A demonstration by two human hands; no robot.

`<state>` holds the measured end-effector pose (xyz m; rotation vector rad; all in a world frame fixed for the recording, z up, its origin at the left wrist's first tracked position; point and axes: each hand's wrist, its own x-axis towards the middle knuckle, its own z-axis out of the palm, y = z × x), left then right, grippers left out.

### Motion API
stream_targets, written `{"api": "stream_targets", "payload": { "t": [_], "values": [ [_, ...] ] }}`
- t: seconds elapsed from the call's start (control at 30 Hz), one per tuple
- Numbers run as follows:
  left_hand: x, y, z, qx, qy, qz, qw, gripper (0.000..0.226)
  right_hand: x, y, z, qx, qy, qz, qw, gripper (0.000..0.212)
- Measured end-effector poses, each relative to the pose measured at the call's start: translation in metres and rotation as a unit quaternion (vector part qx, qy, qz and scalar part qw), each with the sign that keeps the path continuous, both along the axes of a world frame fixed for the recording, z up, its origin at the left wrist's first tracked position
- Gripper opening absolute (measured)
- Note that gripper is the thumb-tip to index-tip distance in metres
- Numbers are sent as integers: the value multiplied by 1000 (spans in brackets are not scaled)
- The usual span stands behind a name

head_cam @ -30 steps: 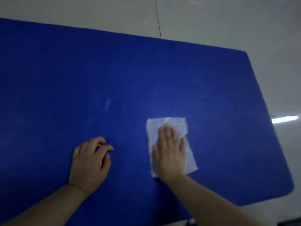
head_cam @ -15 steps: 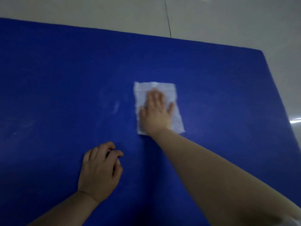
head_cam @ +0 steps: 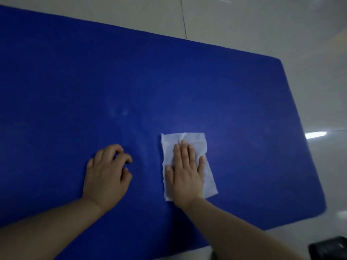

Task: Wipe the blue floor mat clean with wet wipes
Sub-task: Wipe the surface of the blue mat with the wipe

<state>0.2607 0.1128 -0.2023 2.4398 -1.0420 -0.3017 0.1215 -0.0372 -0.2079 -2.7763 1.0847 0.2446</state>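
Observation:
The blue floor mat point(head_cam: 187, 81) fills most of the view and lies flat on pale floor tiles. A white wet wipe point(head_cam: 189, 142) is spread on the mat, right of centre and near me. My right hand point(head_cam: 185, 173) presses flat on the wipe with straight fingers, covering its middle and lower part. My left hand point(head_cam: 107, 173) rests on the bare mat to the left of the wipe, its fingers curled and holding nothing. A faint pale smear point(head_cam: 119, 112) shows on the mat above my left hand.
Pale glossy floor tiles point(head_cam: 262, 25) surround the mat at the back and right. A bright light reflection point(head_cam: 315, 135) lies on the tiles to the right. A dark object point(head_cam: 330, 249) sits at the bottom right corner.
My right hand has pulled the wipe back toward me across the mat, after pushing it away half a second ago. My left hand has stayed in place on the mat.

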Motion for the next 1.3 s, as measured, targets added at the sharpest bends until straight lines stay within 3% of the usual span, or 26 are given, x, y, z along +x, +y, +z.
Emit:
{"api": "stream_targets", "payload": {
  "t": [0.07, 0.13, 0.2, 0.23, 0.3, 0.37, 0.43, 0.47, 0.53, 0.63, 0.7, 0.77, 0.83, 0.87, 0.9, 0.97, 1.07, 1.13, 1.2, 1.3],
  "values": [
    [12, -10, 7, 13, 18, -30, 999, 17, -8, -13, -1, 11, -8, 20, 1000, 62],
    [22, -17, 15, 7, 23, -62, 998, 15, -21, -34, 2, -22, -24, -107, 994, 60],
    [25, -17, 18, -2, 12, -71, 997, 15, -32, -41, 4, 18, 39, -259, 965, 60],
    [24, -13, 17, -9, 4, -66, 998, 16, -32, -32, 5, 29, 56, -279, 958, 60],
    [18, -4, 16, -26, -2, -39, 999, 17, -25, 7, 8, 17, 46, -186, 981, 63],
    [10, 7, 19, -49, -2, -39, 998, 16, -22, 55, 7, 9, 13, 2, 1000, 64],
    [-1, 21, 25, -58, 6, -121, 991, 22, -34, 80, 3, 13, 9, 146, 989, 58],
    [-4, 28, 29, -61, 4, -181, 981, 27, -42, 76, 2, 11, 10, 150, 989, 56],
    [-4, 39, 39, -58, -19, -272, 960, 29, -57, 52, 4, -1, 2, 19, 1000, 58],
    [10, 31, 46, -52, -45, -263, 962, 24, -50, 20, 11, 35, 65, -212, 975, 61],
    [17, 15, 49, -42, -41, -221, 973, 24, -27, 39, 15, 37, 86, -164, 982, 63],
    [18, 0, 48, -29, -44, -208, 977, 30, -9, 85, 21, 71, 68, 22, 995, 62],
    [12, -7, 44, -15, -31, -202, 979, 34, -13, 119, 21, 128, 55, 181, 974, 56],
    [9, -8, 42, -13, -23, -194, 981, 32, -21, 119, 18, 112, 48, 222, 967, 55],
    [5, -7, 40, -12, -18, -189, 982, 29, -31, 110, 15, 78, 33, 220, 972, 55],
    [-1, -5, 35, -18, -17, -190, 981, 22, -55, 83, 10, 9, 8, 117, 993, 55],
    [-8, 3, 30, -14, -9, -206, 978, 23, -83, 39, 5, 7, 25, -96, 995, 65],
    [-12, 6, 26, -13, -2, -215, 977, 24, -86, 35, 3, 23, 42, -185, 982, 65],
    [-16, 4, 23, -19, -1, -221, 975, 23, -74, 54, 4, 15, 53, -167, 984, 64],
    [-21, -3, 27, -27, 2, -226, 974, 21, -65, 102, 9, 19, 10, 40, 999, 56]
  ]
}}
